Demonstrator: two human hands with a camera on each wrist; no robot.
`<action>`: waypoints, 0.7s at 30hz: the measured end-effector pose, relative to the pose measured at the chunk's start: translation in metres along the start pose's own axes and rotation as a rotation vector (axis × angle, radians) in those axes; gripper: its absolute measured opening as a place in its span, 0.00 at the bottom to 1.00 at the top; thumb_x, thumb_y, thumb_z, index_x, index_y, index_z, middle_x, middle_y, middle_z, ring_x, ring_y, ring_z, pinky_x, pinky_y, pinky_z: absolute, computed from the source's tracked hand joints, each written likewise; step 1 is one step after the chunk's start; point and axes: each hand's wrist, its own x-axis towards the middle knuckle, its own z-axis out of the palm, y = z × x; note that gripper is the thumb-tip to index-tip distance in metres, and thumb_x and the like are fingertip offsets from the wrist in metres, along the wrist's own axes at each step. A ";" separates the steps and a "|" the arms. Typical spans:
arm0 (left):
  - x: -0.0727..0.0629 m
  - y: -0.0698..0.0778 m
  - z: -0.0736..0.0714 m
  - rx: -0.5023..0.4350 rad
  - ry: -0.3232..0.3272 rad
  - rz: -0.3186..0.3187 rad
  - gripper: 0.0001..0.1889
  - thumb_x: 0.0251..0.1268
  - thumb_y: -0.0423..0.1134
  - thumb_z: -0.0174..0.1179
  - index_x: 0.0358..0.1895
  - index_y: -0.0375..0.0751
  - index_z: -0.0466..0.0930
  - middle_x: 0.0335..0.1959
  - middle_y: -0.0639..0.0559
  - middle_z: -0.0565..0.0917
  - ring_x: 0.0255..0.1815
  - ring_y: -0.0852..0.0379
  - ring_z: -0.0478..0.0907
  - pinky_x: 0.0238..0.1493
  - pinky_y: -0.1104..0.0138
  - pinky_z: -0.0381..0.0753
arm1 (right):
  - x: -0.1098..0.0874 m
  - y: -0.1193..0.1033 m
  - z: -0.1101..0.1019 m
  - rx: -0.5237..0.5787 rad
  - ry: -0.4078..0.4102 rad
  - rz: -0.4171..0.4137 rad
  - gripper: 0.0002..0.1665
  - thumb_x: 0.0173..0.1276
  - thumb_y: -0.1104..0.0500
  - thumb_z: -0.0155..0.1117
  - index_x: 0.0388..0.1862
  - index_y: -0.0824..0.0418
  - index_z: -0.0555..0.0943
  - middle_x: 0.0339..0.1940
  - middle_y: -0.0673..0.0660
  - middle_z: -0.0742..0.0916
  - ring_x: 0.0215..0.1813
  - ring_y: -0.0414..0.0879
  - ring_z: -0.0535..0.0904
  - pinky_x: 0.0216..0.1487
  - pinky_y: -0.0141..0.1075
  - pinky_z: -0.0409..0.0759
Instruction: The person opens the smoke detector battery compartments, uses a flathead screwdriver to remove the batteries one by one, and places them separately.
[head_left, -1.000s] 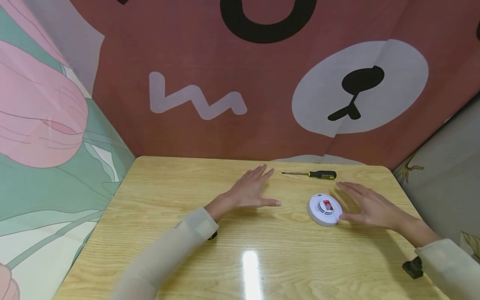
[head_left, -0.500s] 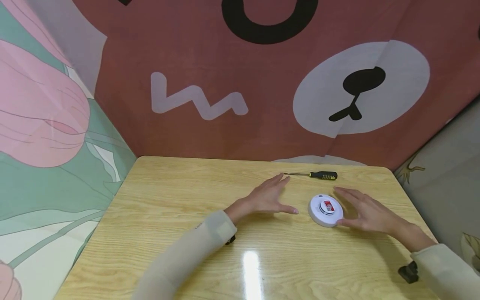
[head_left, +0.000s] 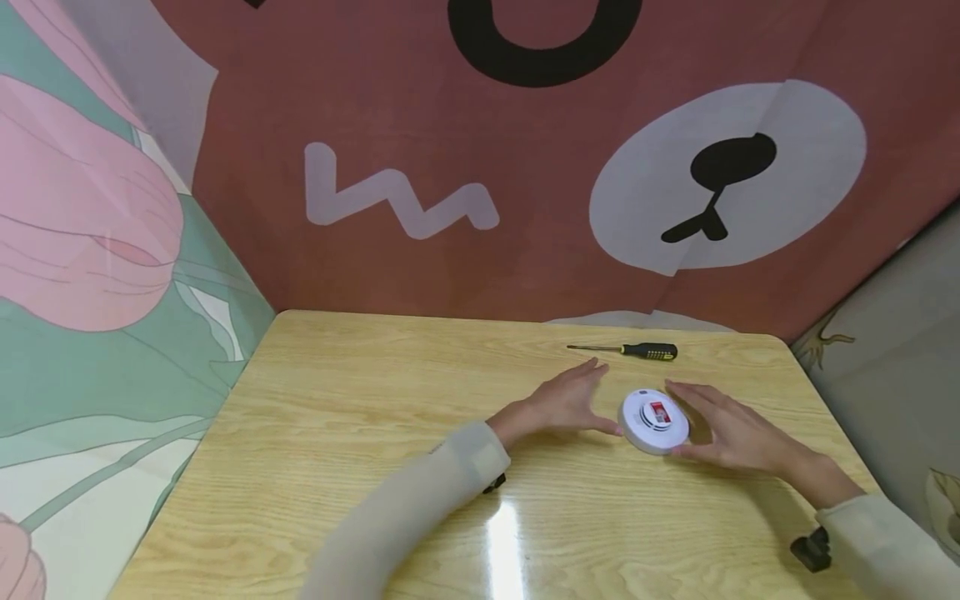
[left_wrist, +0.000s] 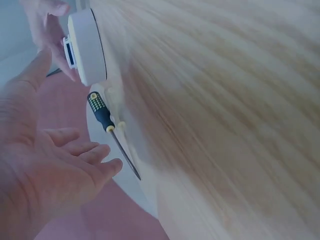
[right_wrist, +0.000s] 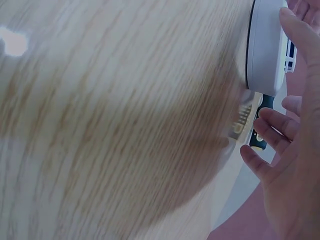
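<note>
A round white smoke detector (head_left: 637, 429) with a red label lies flat on the wooden table, right of centre in the head view. My left hand (head_left: 566, 406) is at its left side, fingers extended and spread, with the thumb tip right at the rim. On the other side is my right hand (head_left: 738, 431), fingers reaching past the far edge and thumb close to the near right rim. Neither hand grips it. In the left wrist view the detector (left_wrist: 91, 47) stands out beyond the thumb; in the right wrist view its side (right_wrist: 265, 55) shows beside the right thumb.
A screwdriver (head_left: 649, 351) with a black and yellow handle lies behind the detector, its shaft pointing left. The table (head_left: 337, 375) ends at a patterned cloth backdrop (head_left: 525, 275) with a bear's face. More cloth hangs at both sides.
My left hand has moved right and slightly nearer, from open table to the detector's left rim. My right hand has shifted slightly left. The detector and screwdriver stay in place.
</note>
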 end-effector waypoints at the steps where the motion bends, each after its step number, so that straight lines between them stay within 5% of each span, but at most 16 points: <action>1: 0.002 0.002 0.001 0.003 -0.003 0.000 0.58 0.59 0.68 0.73 0.86 0.45 0.55 0.87 0.47 0.54 0.85 0.55 0.55 0.77 0.60 0.70 | 0.000 0.000 0.000 0.000 0.002 0.000 0.61 0.56 0.36 0.84 0.78 0.67 0.70 0.70 0.70 0.79 0.66 0.68 0.79 0.55 0.65 0.82; 15: 0.016 0.018 0.016 0.008 -0.049 0.007 0.56 0.59 0.65 0.75 0.84 0.44 0.60 0.85 0.50 0.60 0.83 0.55 0.60 0.77 0.62 0.68 | 0.003 -0.002 0.006 0.021 -0.002 0.014 0.62 0.54 0.34 0.85 0.76 0.70 0.72 0.68 0.71 0.81 0.65 0.69 0.79 0.57 0.67 0.81; 21: 0.022 0.022 0.022 0.000 -0.010 0.068 0.40 0.57 0.60 0.79 0.69 0.47 0.78 0.66 0.59 0.83 0.62 0.64 0.80 0.57 0.74 0.79 | 0.004 -0.004 0.007 0.033 -0.021 0.045 0.61 0.54 0.34 0.84 0.75 0.70 0.73 0.67 0.70 0.81 0.66 0.68 0.79 0.58 0.67 0.81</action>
